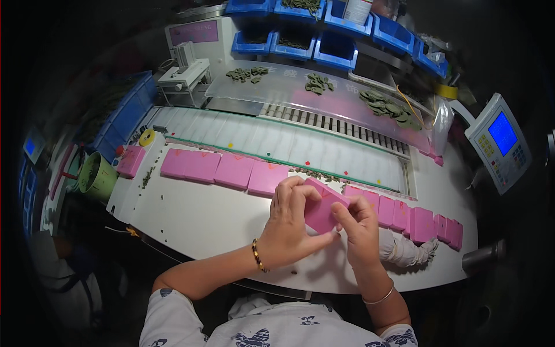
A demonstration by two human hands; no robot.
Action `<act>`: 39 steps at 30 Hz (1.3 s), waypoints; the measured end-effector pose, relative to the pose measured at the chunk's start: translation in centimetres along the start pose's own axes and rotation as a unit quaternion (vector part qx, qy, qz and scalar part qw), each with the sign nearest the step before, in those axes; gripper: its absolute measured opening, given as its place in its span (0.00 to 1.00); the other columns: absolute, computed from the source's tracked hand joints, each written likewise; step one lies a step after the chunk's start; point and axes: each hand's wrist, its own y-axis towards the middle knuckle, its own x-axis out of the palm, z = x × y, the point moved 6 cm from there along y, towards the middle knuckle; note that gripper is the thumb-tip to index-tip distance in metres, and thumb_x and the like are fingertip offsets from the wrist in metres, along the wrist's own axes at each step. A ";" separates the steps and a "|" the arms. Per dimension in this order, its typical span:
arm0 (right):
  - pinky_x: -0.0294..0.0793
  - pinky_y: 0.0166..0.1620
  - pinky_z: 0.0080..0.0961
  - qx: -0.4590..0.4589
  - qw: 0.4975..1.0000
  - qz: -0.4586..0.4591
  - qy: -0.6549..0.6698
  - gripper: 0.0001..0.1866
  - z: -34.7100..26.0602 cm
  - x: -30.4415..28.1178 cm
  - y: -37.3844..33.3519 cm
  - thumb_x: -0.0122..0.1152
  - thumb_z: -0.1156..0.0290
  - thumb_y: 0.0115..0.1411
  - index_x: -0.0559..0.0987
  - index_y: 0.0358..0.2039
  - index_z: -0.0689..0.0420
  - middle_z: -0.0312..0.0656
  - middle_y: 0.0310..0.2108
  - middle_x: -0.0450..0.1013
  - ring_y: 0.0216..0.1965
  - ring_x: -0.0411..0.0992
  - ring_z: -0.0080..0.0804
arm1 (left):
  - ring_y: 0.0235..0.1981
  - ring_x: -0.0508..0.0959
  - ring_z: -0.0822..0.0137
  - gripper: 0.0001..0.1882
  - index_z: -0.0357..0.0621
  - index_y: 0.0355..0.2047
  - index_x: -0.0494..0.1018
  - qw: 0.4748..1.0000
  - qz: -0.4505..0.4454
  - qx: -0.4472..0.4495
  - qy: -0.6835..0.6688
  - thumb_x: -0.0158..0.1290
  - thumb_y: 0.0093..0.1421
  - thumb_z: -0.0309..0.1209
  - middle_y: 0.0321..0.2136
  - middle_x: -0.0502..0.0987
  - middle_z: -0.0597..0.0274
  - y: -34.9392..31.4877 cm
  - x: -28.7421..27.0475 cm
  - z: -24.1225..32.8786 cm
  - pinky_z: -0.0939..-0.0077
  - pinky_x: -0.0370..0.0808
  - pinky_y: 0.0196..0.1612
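Observation:
Above the near part of the white worktable [214,225], both my hands grip a flat pink rubber block [322,207] that is tilted up. My left hand [286,222] holds its left side with bent fingers, the thumb reaching along below it. My right hand [361,231] pinches the right edge between thumb and fingers. Behind my hands to the left lies a row of similar pink blocks [234,170], some with red marks. Another row of pink blocks [424,224] runs off to the right. Small dark green bits [317,173] lie between the two rows.
A pale slatted conveyor bed [243,139] stretches behind the blocks. Green pieces [386,107] sit in piles on the clear shelf above it, under blue bins [335,51]. A crumpled white cloth [404,250] lies by my right hand. Right stands a control panel [502,139]; left, a green bucket [98,176].

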 end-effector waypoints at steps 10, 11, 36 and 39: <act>0.72 0.48 0.27 -0.061 0.970 -0.075 -0.224 0.30 0.1 3.6 3.9 0.69 0.66 0.58 0.70 0.58 0.59 0.45 0.54 0.70 0.56 0.67 0.34 | 0.52 0.69 0.52 0.33 0.42 0.45 0.71 0.944 0.090 -0.246 0.201 0.69 0.43 0.46 0.46 0.70 0.50 7.6 -9.6 -23.5 0.62 0.67 0.58; 0.72 0.49 0.30 -0.086 0.947 -0.096 -0.294 0.31 0.0 4.4 4.1 0.69 0.66 0.56 0.70 0.58 0.60 0.45 0.55 0.69 0.56 0.67 0.37 | 0.53 0.69 0.52 0.33 0.42 0.45 0.72 0.930 0.094 -0.277 0.221 0.69 0.43 0.48 0.47 0.70 0.51 7.6 -10.7 -24.6 0.62 0.66 0.59; 0.69 0.47 0.39 -0.361 0.793 -0.098 -0.480 0.19 -4.6 3.9 -2.1 0.68 0.72 0.45 0.74 0.39 0.57 0.44 0.42 0.70 0.42 0.69 0.44 | 0.31 0.79 0.55 0.20 0.43 0.47 0.74 0.978 -0.172 0.079 -0.092 0.63 0.55 0.34 0.28 0.78 0.55 -0.2 -1.8 -3.5 0.65 0.76 0.36; 0.70 0.43 0.37 -0.311 0.781 -0.138 -0.524 0.14 -3.2 3.8 -2.1 0.64 0.74 0.48 0.74 0.36 0.58 0.43 0.37 0.69 0.39 0.68 0.42 | 0.30 0.78 0.52 0.17 0.45 0.45 0.74 0.981 -0.167 0.061 -0.076 0.61 0.55 0.32 0.28 0.77 0.53 -1.9 -0.4 -2.8 0.61 0.75 0.34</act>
